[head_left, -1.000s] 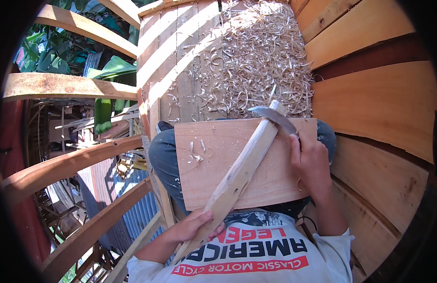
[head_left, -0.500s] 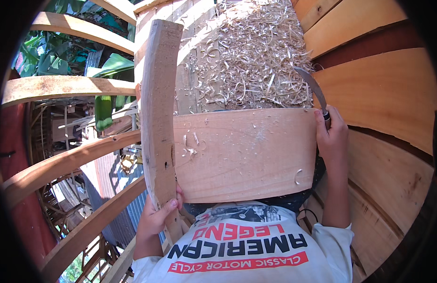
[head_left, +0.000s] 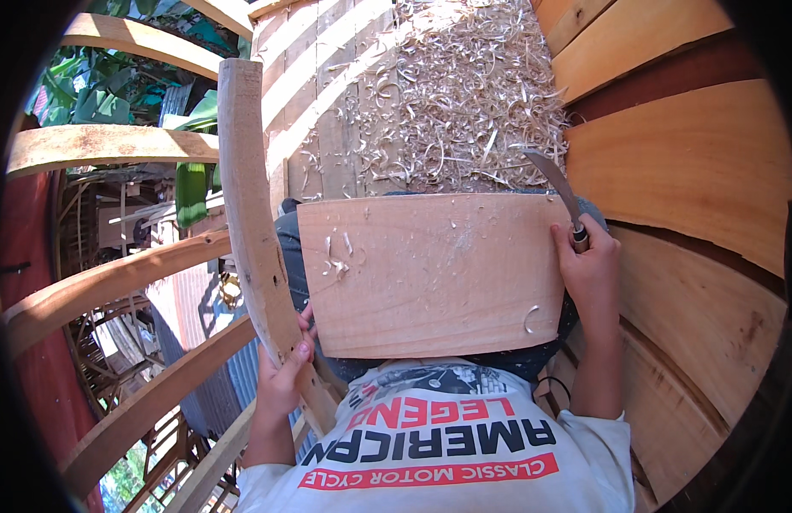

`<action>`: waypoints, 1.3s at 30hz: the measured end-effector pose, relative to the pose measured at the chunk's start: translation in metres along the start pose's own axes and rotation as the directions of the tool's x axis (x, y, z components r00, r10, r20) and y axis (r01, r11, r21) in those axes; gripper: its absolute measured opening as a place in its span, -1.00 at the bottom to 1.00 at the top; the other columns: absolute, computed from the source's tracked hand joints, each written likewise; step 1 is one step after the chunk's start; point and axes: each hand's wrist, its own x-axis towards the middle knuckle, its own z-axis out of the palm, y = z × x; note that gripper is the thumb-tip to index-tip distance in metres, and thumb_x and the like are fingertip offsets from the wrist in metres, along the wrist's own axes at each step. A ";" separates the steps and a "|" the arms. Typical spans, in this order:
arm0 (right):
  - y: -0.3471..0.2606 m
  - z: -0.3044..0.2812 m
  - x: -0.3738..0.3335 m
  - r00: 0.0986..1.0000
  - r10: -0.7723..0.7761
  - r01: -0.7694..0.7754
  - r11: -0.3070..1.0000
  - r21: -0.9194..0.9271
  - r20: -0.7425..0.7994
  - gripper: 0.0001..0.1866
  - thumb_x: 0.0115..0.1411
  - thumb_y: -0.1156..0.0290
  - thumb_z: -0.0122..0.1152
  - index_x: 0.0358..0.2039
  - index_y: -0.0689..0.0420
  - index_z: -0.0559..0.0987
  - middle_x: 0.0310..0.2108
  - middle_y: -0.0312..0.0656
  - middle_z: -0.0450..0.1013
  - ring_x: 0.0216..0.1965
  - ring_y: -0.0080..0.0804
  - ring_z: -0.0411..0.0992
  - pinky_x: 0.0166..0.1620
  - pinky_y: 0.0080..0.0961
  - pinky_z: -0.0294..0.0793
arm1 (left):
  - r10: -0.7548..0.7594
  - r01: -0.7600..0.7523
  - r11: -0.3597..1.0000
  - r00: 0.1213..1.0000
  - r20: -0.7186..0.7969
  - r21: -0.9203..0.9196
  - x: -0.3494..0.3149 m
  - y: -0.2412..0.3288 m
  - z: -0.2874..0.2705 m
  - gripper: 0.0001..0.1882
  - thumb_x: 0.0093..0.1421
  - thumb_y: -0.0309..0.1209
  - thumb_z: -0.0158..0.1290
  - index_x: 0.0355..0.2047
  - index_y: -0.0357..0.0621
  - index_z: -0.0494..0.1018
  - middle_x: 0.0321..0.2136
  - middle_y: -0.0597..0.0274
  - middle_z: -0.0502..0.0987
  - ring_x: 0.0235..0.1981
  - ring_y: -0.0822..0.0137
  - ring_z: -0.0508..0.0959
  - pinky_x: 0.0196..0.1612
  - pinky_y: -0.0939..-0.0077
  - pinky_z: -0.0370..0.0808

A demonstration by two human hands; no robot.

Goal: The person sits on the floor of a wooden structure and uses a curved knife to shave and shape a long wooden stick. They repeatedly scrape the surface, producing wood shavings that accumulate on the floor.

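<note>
My left hand (head_left: 286,369) is wrapped round the lower part of a long, thick wooden piece (head_left: 246,188). It stands slanted along the left of my lap, with a small dark hole and rough edges. In my right hand (head_left: 591,261) is a curved knife (head_left: 556,181), its short dark handle in the fist and its blade pointing away and to the left. A wide, smooth wooden board (head_left: 430,282) lies across my lap between the hands. A few curled wood shavings (head_left: 338,267) rest on its left side, and a single curl lies near its right edge.
Wood shavings (head_left: 473,103) cover much of the plank floor (head_left: 334,128) ahead. Overlapping wooden planks (head_left: 670,162) form a wall close on my right. Curved wooden ribs (head_left: 114,147) with open gaps stand at the left, with leaves and corrugated sheets beyond.
The long wooden piece has swung left and away from the board, my left hand still round it. My right hand, with the knife, has shifted slightly left and nearer to me.
</note>
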 end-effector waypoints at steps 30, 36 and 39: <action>0.005 0.012 -0.012 0.995 0.007 0.007 0.991 0.134 -0.104 -0.67 0.05 0.44 0.33 -0.59 0.28 0.32 -0.75 -0.22 0.25 -0.68 -0.63 0.13 -0.56 -0.52 0.22 | 0.231 -0.229 0.951 0.973 -0.010 -0.208 0.008 -0.010 0.007 -0.70 0.17 -0.47 -0.01 -0.11 -0.31 0.24 -0.55 0.30 0.28 -0.39 0.43 0.41 0.36 0.01 -0.05; -0.006 -0.003 -0.011 0.995 -0.053 0.061 0.993 0.097 -0.087 -0.66 0.12 0.32 0.31 -0.56 0.27 0.39 -0.75 -0.21 0.26 -0.70 -0.55 0.18 -0.57 -0.47 0.25 | 0.213 -0.215 0.976 0.975 0.058 0.028 0.003 0.003 0.003 -0.75 0.19 -0.51 -0.01 -0.13 -0.28 0.28 -0.52 0.32 0.31 -0.39 0.46 0.40 0.26 0.24 0.16; -0.014 -0.010 -0.009 0.985 -0.114 0.137 0.972 0.189 -0.130 -0.63 0.17 0.23 0.27 -0.57 0.25 0.41 -0.76 -0.20 0.24 -0.70 -0.53 0.21 -0.57 -0.48 0.24 | 0.142 -0.145 0.989 0.983 0.113 0.021 -0.003 0.024 0.004 -0.75 0.22 -0.49 -0.01 -0.11 -0.28 0.28 -0.49 0.32 0.32 -0.42 0.46 0.41 0.00 0.40 0.36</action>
